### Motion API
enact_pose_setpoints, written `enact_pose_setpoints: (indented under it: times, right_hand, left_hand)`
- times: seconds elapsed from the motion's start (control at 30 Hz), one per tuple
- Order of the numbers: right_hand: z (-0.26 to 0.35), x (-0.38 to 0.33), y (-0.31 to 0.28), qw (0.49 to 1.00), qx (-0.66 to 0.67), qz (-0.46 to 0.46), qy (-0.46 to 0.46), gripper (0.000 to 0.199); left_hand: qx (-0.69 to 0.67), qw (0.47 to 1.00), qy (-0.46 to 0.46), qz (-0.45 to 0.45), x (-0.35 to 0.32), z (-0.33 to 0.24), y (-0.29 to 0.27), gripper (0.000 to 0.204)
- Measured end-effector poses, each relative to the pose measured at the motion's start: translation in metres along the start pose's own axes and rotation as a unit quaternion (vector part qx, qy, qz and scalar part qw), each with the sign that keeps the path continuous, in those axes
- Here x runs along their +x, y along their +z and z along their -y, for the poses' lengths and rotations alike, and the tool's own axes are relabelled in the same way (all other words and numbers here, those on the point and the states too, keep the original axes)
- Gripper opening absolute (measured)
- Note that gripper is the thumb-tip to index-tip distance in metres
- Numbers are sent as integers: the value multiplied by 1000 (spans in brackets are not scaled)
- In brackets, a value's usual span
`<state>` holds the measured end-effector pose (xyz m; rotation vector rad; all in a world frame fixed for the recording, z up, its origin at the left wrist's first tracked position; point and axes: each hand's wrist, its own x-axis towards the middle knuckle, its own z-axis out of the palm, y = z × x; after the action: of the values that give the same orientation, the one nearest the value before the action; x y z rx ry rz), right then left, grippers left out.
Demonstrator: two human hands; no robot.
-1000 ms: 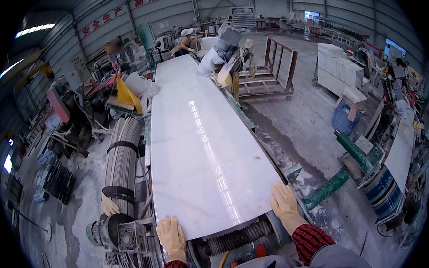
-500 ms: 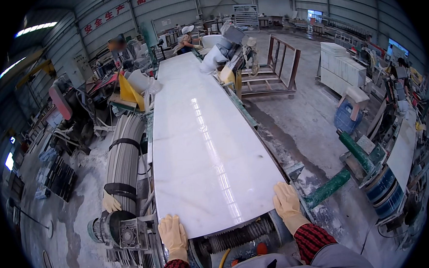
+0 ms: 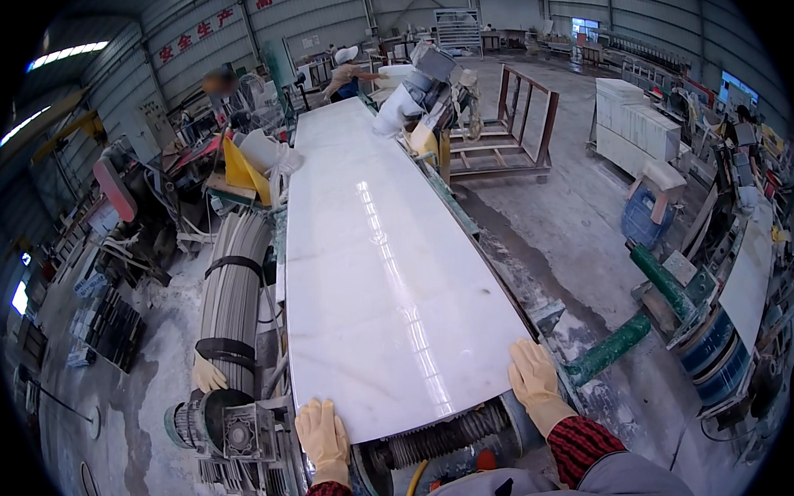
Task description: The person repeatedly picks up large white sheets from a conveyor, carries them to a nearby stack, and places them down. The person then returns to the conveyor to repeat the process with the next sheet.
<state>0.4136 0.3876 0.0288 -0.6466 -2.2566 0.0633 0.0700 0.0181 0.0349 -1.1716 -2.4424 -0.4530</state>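
Your gloved left hand (image 3: 323, 439) and right hand (image 3: 536, 382) lie flat, fingers open, on the near corners of the long polished white marble slab (image 3: 372, 276). Slab's glossy, faint grey veining, lying on the grey roller conveyor (image 3: 443, 439), stretching away from you.

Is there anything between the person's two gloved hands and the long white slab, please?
Nothing visible. The left hand lies flat on the white slab at its near left corner, and the right hand lies on the near right corner. Both gloves touch the polished surface directly, just above the ribbed roller.
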Motion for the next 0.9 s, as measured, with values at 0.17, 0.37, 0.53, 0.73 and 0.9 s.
enact_pose_setpoints:
  times: [0.17,0.37,0.53,0.73,0.9]
  right_hand:
    - [2,0,-3,1000,8,15,11,29]
    - [3,-2,-6,999,10,36,24,27]
    - [2,-4,-6,999,20,39,31,26]
    - [1,-7,-5,999,20,30,20,30]
    - [1,-9,-8,1000,10,23,6,33]
  left_hand:
    - [7,1000,1,-2,-2,-1,-1,39]
    - [6,1000,2,-6,-5,1,2,39]
    - [-2,1000,5,-10,-8,1,1,38]
    - [0,1000,14,-27,-8,-1,-3,39]
    - [2,999,16,-33,-10,-2,-4,39]
